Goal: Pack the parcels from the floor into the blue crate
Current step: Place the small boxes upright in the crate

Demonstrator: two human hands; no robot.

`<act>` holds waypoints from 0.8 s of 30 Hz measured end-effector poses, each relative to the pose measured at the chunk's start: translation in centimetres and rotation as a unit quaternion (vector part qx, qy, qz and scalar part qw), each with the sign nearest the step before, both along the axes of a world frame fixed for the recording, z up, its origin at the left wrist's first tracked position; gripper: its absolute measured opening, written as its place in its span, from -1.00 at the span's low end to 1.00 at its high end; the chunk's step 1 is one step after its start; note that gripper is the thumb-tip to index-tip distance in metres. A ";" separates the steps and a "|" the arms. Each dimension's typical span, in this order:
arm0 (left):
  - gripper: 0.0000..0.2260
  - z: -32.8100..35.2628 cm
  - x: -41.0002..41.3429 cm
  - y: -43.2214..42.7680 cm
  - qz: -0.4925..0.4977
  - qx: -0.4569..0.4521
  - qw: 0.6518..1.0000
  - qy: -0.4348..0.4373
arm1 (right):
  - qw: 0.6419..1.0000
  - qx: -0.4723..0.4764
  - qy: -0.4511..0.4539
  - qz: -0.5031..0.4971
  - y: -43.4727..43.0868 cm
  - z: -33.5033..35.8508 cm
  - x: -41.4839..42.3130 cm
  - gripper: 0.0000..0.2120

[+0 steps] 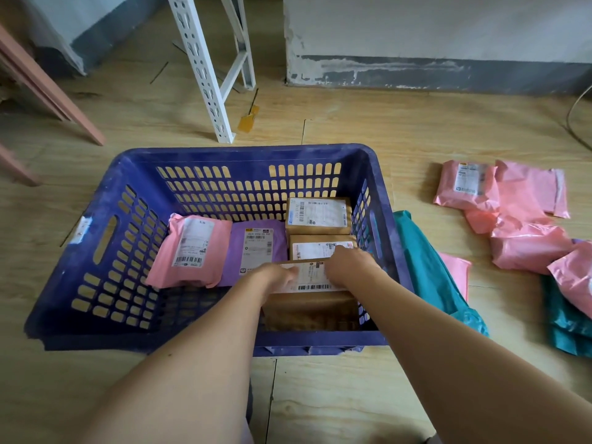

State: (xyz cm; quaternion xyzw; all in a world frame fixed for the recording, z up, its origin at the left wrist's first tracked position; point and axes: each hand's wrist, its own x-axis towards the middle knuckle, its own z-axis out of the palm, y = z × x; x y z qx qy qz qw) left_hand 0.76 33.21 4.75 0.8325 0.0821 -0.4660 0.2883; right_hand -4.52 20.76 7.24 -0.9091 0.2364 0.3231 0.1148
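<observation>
Left hand (279,277) and right hand (347,263) are both gripping the cardboard box (312,304), seating it in the blue crate (224,152), near-right corner. Risk: it's catching on the second box (320,248) behind and sitting tilted. Pink parcels (512,216) and teal bag (429,267) are lying on the floor, right of the crate.

We see a pale wood-look floor (352,395) carrying the blue crate (243,150). Just right of the crate a teal bag (429,270) lies against its wall, with a small pink mailer (456,274) beside that. Farther right of the crate lies a loose heap of pink parcels (519,219), with more teal bags (567,328) at its near end. Behind the crate stands a white slotted rack post (205,75), a yellow tag (248,119) near its foot.
</observation>
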 end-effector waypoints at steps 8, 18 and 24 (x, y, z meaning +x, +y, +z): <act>-0.66 -1.3 0.0 0.8 0.067 -0.093 0.993 0.001 | 0.998 0.031 -0.038 -0.045 -0.9 1.5 0.0 -0.71; -0.84 -2.4 -0.6 0.6 0.114 -0.153 0.982 -0.007 | 0.991 0.107 0.072 0.025 -1.8 1.9 -0.5 -0.07; -0.62 -3.2 -1.0 -0.7 -0.001 -0.057 0.998 -0.021 | 0.999 0.007 0.044 0.023 -0.9 -1.3 -2.1 -0.40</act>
